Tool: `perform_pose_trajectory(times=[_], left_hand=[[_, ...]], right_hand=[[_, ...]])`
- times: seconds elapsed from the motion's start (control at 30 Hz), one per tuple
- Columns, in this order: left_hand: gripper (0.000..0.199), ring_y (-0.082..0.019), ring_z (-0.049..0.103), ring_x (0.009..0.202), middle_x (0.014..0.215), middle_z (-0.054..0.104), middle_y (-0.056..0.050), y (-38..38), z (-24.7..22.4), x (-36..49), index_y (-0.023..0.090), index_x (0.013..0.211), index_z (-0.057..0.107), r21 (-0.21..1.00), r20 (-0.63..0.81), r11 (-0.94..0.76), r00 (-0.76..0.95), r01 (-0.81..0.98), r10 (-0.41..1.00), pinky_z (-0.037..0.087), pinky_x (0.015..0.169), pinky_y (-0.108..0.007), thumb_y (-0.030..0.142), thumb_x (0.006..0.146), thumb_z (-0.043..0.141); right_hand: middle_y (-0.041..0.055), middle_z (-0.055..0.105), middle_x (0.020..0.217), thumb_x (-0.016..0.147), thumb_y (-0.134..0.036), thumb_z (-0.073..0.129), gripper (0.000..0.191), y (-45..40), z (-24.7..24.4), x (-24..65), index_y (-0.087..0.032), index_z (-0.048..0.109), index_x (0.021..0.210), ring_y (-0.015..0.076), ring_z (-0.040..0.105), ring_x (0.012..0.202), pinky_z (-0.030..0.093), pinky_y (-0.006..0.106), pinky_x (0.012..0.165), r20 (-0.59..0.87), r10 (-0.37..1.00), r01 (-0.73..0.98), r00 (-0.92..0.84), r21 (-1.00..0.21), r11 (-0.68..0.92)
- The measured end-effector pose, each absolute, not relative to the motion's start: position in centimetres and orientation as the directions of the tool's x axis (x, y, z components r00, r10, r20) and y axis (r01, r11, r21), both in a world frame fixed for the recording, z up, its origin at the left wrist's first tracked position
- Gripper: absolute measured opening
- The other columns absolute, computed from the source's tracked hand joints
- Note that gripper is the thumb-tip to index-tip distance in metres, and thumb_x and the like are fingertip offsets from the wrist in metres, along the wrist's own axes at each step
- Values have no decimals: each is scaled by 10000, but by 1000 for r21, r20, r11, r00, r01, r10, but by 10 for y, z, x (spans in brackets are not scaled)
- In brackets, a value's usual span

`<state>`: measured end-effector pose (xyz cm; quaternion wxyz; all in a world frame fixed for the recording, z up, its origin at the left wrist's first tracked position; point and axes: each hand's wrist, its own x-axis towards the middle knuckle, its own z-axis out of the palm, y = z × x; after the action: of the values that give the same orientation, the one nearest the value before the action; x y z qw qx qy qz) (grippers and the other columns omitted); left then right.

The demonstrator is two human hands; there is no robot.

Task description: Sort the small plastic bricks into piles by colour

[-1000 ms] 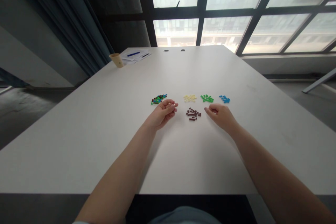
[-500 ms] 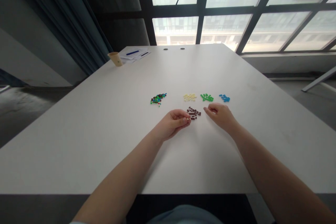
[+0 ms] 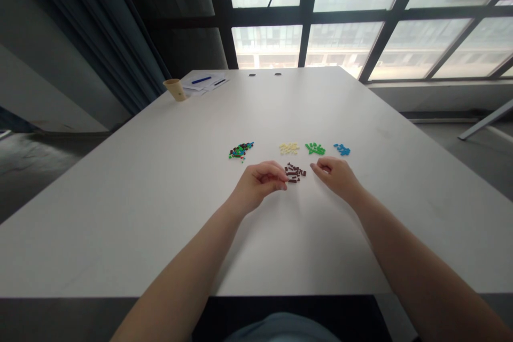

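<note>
A pile of small dark brown toy building bricks (image 3: pixel 294 173) lies between my two hands. My left hand (image 3: pixel 262 184) is at the pile's left edge, thumb and fingertips a little apart, with no piece visible between them. On the other side, my right hand (image 3: pixel 335 173) rests on its edge with the fingers curled in and the thumb pointing toward the brown bricks. Whether it holds anything is hidden. Behind the hands are cream-yellow bricks (image 3: pixel 289 148), green bricks (image 3: pixel 315 148) and blue bricks (image 3: pixel 342 149) in separate groups. A mixed-colour heap (image 3: pixel 241 150) sits farther left.
The white table (image 3: pixel 140 214) reaches back to a large framed window. A tan paper cup (image 3: pixel 175 90) stands at its far left edge, beside papers (image 3: pixel 206 84) with a blue pen (image 3: pixel 201 80) on them. Blue-grey curtains (image 3: pixel 116 16) hang at the left.
My left hand has drawn slightly left, and its thumb has parted from the fingers. The right hand keeps its place beside the brown bricks.
</note>
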<state>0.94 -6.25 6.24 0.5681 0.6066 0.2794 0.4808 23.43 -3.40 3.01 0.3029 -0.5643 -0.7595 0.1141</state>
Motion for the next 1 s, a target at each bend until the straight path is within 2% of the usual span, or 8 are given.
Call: perform_pose_trajectory(times=[0.1, 0.17, 0.23, 0.37, 0.47, 0.7, 0.8, 1.0], left_hand=[[61, -89, 533, 618, 703, 610, -19, -61, 62, 9, 179, 638, 681, 961, 250, -182, 379, -206, 891, 443, 592, -230, 179, 609, 734], [76, -92, 533, 621, 696, 613, -20, -59, 59, 10, 175, 631, 681, 968, 217, -153, 352, -201, 911, 441, 610, -236, 203, 597, 743], [107, -95, 527, 616, 663, 613, -17, -56, 55, 13, 169, 631, 682, 979, 137, -84, 299, -184, 945, 435, 635, -245, 239, 585, 749], [221, -92, 515, 612, 633, 611, -8, -57, 40, 24, 170, 699, 688, 967, -64, 101, 160, -236, 985, 414, 650, -247, 351, 582, 740], [283, -84, 511, 633, 653, 599, -2, -62, 33, 31, 170, 724, 678, 922, -172, 221, 175, -317, 969, 395, 648, -230, 412, 586, 729], [305, -87, 494, 657, 671, 586, -6, -67, 30, 31, 161, 731, 670, 910, -258, 310, 207, -276, 944, 358, 626, -208, 440, 611, 705], [315, -93, 510, 680, 779, 629, -36, -63, 28, 28, 171, 803, 681, 909, -272, 318, 194, -269, 942, 362, 621, -206, 453, 664, 657], [338, -87, 517, 689, 987, 643, -69, -43, 25, 6, 188, 922, 674, 952, -226, 203, -79, -228, 971, 361, 593, -197, 451, 729, 590]], right_hand=[[-45, 345, 508, 779, -296, 502, 242, -34, 30, 234, -179, 502, 567, 90, 351, 506, 280, 228, 528, 371, 914, 759, -166, -544, 358], [-48, 357, 532, 784, -278, 514, 141, -38, 34, 230, -178, 607, 748, 95, 371, 519, 308, 230, 540, 439, 885, 701, -153, -583, 410], [-38, 402, 573, 792, -265, 529, 172, -45, 40, 223, -179, 637, 895, 99, 395, 543, 344, 235, 558, 522, 836, 611, -167, -611, 504], [5, 526, 688, 801, -242, 562, 189, -61, 51, 201, -206, 666, 954, 106, 465, 612, 398, 243, 573, 636, 734, 437, -236, -605, 665], [13, 563, 709, 802, -216, 571, 183, -66, 48, 187, -239, 685, 944, 120, 507, 673, 427, 261, 619, 672, 693, 408, -261, -574, 710], [18, 586, 679, 804, -247, 577, 141, -65, 38, 176, -244, 710, 851, 135, 520, 677, 435, 290, 663, 653, 716, 507, -245, -544, 669], [25, 577, 687, 809, -276, 567, 153, -56, 44, 180, -229, 713, 815, 142, 526, 696, 431, 288, 689, 586, 767, 590, -261, -531, 607], [33, 576, 745, 761, -254, 595, 138, 9, 48, 206, -204, 720, 793, 148, 534, 702, 399, 272, 678, 394, 900, 824, -190, -435, 364]])
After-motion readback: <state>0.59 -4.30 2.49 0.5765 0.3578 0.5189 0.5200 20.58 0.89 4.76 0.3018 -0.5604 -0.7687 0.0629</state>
